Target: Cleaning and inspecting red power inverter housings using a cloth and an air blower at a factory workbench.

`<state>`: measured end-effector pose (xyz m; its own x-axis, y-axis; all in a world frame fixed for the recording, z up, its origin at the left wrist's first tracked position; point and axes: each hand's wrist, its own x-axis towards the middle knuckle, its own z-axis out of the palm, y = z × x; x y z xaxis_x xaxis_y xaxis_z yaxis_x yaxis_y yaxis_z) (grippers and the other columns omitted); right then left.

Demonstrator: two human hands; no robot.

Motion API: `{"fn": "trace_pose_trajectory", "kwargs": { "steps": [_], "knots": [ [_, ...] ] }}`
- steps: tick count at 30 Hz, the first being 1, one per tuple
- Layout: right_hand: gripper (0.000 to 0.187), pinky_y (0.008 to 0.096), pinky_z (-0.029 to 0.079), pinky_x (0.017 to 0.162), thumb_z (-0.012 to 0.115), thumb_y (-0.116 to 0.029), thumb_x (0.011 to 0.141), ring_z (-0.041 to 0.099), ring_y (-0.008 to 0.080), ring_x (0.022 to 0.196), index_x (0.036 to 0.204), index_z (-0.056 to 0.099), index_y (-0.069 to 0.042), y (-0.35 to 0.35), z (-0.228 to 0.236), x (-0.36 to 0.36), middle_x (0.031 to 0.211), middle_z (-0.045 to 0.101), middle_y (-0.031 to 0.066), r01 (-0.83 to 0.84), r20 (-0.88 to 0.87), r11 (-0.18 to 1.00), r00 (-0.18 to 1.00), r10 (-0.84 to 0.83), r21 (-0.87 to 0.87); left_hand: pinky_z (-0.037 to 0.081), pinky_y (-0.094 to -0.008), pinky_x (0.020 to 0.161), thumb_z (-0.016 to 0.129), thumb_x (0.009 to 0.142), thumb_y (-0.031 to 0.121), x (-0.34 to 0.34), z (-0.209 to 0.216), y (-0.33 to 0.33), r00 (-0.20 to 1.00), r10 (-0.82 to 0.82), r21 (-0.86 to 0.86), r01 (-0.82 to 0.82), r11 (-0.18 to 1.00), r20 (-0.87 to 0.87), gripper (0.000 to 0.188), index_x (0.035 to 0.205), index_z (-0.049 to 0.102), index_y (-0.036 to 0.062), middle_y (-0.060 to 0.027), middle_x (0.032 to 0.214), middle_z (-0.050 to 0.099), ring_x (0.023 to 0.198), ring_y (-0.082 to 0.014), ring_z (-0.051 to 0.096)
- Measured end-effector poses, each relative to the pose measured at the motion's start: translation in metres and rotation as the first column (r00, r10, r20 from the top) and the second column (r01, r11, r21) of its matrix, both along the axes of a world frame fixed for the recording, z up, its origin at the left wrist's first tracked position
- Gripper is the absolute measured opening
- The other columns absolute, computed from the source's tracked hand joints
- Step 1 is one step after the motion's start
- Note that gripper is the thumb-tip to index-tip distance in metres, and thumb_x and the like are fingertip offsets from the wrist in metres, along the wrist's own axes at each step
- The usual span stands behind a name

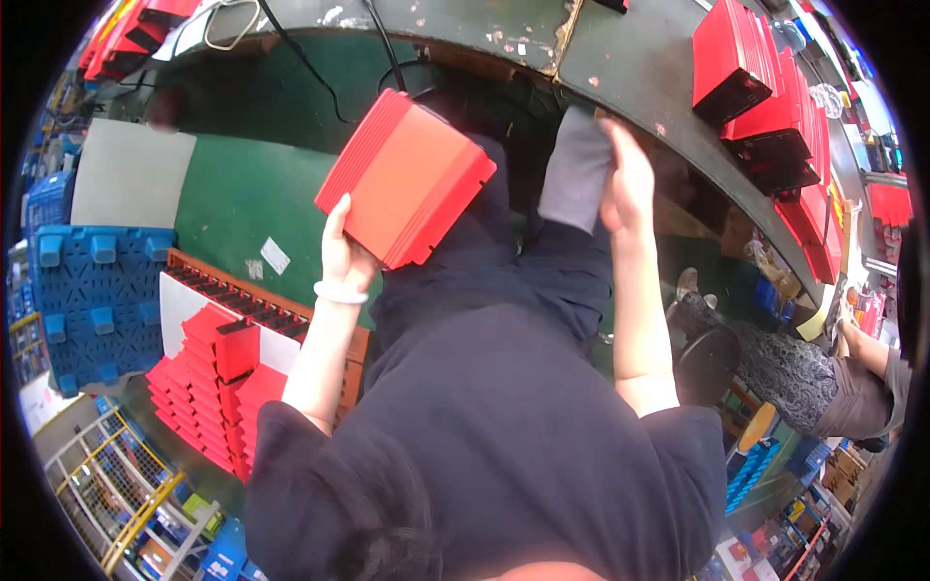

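My left hand (344, 242) grips a red ribbed metal casing (412, 179) by its lower left edge, thumb on the top face. The casing is tilted above my lap, and the fingers under it are hidden. To the right, my right hand (630, 179) holds a grey cloth (578, 169) that hangs flat between thumb and fingers. Cloth and casing are apart. My dark trousers (484, 261) show beneath both.
Ahead runs a worn dark green workbench (630, 58), with red casings (731, 63) along its right side. Stacked red casings (218, 363) stand at my left beside a blue plastic pallet (102, 300). Another person (814, 378) sits at the right. Black cables (387, 44) hang off the bench edge.
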<state>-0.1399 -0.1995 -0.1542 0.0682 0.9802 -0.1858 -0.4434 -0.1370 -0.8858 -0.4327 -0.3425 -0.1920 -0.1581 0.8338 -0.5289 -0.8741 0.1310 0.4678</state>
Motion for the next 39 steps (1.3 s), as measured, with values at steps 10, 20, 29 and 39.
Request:
{"fn": "trace_pose_trajectory", "kwargs": {
  "steps": [10, 20, 29, 39],
  "knots": [
    [0.016, 0.0205, 0.042, 0.069, 0.065, -0.011, 0.087, 0.050, 0.0057, 0.075, 0.091, 0.054, 0.000, -0.001, 0.005, -0.056, 0.080, 0.054, -0.0010, -0.076, 0.369, 0.966, 0.929, -0.021, 0.246, 0.040, -0.0465, 0.102, 0.054, 0.090, 0.035, 0.012, 0.022, 0.006, 0.977, -0.029, 0.038, 0.021, 0.999, 0.212, 0.052, 0.131, 0.044, 0.0043, -0.0134, 0.131, 0.051, 0.119, -0.0294, 0.051],
    [0.022, 0.0373, 0.048, 0.062, 0.053, 0.006, 0.077, 0.058, 0.0324, 0.072, 0.098, 0.053, -0.001, -0.023, 0.002, -0.077, 0.089, 0.053, 0.0162, -0.663, 0.897, 0.604, 0.338, -0.284, 0.442, 0.042, -0.0459, 0.100, 0.054, 0.089, 0.035, 0.022, 0.041, 0.017, 0.999, 0.007, -0.012, -0.007, 1.000, 0.042, 0.052, 0.130, 0.046, 0.0043, -0.0123, 0.128, 0.055, 0.116, -0.0284, 0.054],
    [0.009, 0.0361, 0.048, 0.073, 0.052, -0.003, 0.083, 0.057, 0.0305, 0.084, 0.092, 0.052, -0.003, -0.105, 0.007, -0.093, 0.090, 0.052, 0.0143, -0.868, 0.723, 0.431, 0.461, 0.515, 0.246, 0.043, -0.0478, 0.098, 0.056, 0.088, 0.038, 0.007, 0.050, 0.026, 0.991, 0.020, 0.102, -0.034, 0.994, 0.132, 0.051, 0.128, 0.049, 0.0072, -0.0111, 0.125, 0.056, 0.114, -0.0283, 0.054],
    [0.010, 0.0221, 0.043, 0.077, 0.051, -0.007, 0.094, 0.051, 0.0076, 0.085, 0.103, 0.050, -0.004, 0.013, 0.040, -0.065, 0.093, 0.054, 0.0009, -0.095, 0.076, 0.980, 0.994, 0.083, 0.174, 0.045, -0.0484, 0.095, 0.052, 0.090, 0.039, -0.005, 0.058, 0.019, 0.990, 0.070, 0.162, -0.090, 0.983, 0.121, 0.052, 0.130, 0.044, 0.0067, -0.0120, 0.128, 0.053, 0.114, -0.0305, 0.054]
  ]
}}
